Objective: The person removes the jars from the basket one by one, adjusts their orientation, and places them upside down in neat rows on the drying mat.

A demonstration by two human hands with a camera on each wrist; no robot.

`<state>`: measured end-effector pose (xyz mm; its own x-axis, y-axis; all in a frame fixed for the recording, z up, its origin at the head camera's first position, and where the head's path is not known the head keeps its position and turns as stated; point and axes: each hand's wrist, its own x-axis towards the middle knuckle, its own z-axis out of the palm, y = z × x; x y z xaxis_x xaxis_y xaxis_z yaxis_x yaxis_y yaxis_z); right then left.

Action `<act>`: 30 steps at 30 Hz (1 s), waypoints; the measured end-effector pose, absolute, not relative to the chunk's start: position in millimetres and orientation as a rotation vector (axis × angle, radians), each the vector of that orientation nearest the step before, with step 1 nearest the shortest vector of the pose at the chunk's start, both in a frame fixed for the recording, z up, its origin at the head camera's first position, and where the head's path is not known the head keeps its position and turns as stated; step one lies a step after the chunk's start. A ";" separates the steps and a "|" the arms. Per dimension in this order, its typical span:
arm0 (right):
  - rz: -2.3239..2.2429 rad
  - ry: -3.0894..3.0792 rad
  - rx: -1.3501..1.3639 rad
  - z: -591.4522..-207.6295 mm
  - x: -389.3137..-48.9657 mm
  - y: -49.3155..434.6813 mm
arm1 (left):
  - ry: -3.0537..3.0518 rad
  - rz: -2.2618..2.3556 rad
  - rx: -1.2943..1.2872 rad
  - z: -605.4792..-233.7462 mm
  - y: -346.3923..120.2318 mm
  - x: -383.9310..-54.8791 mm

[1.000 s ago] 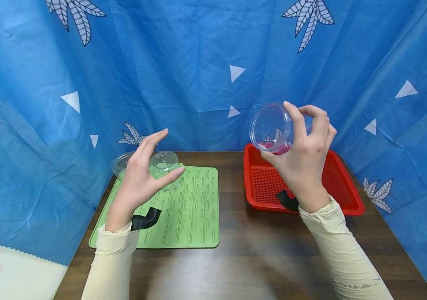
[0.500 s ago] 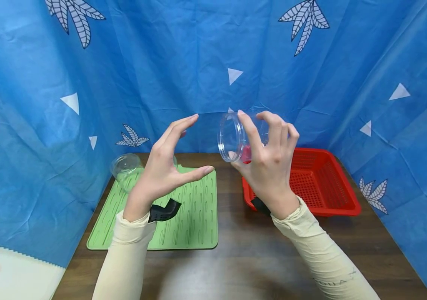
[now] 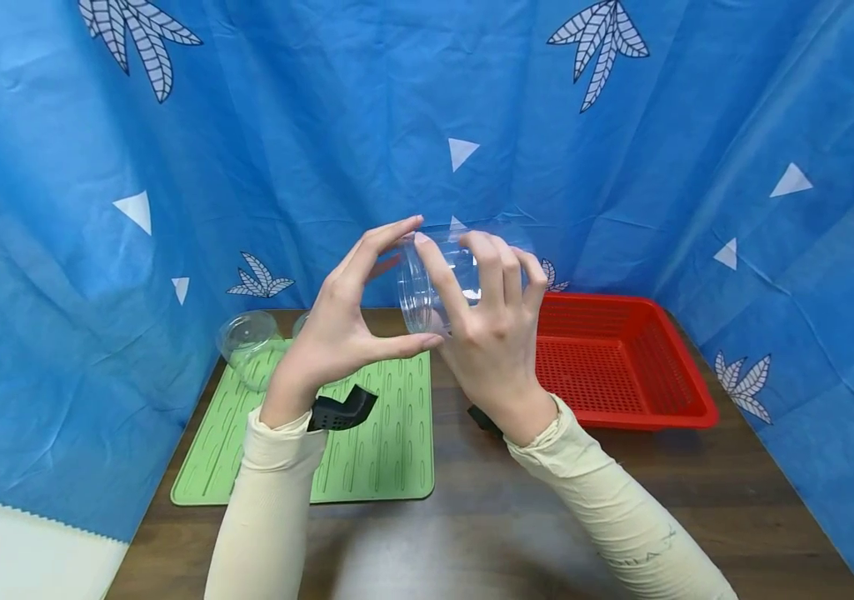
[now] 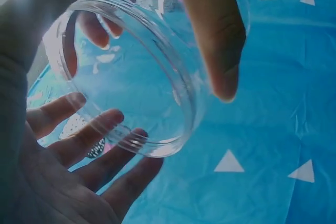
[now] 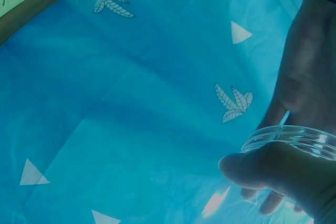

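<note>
A clear plastic jar (image 3: 413, 293) with a ridged rim is held on its side above the table, its mouth turned left. My right hand (image 3: 497, 350) grips its body with curled fingers, and the right thumb (image 5: 252, 169) lies across it in the right wrist view. At the mouth is my left hand (image 3: 329, 333), thumb below and fingers above, spread in a wide C. In the left wrist view its extended fingertips (image 4: 113, 116) come right up to the jar's rim (image 4: 181, 95), overlapping it. Part of the jar is hidden behind the right fingers.
A green ribbed mat (image 3: 377, 458) lies at the left, with a clear jar (image 3: 247, 333) at its back corner. A second jar (image 3: 301, 322) is mostly hidden by the left hand. A red basket (image 3: 681, 367) stands at the right. Blue curtain (image 3: 367, 125) encloses the table.
My right hand has carried the jar left from above the red basket, turning its mouth toward the left. My left hand has moved right, to the jar's rim.
</note>
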<state>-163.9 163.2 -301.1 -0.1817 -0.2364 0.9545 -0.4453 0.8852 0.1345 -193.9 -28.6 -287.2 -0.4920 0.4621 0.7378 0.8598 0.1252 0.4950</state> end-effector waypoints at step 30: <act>0.424 -1.818 0.803 -305.1 -145.8 170.7 | -2.007 -1.434 -1.240 -286.4 -35.5 -192.4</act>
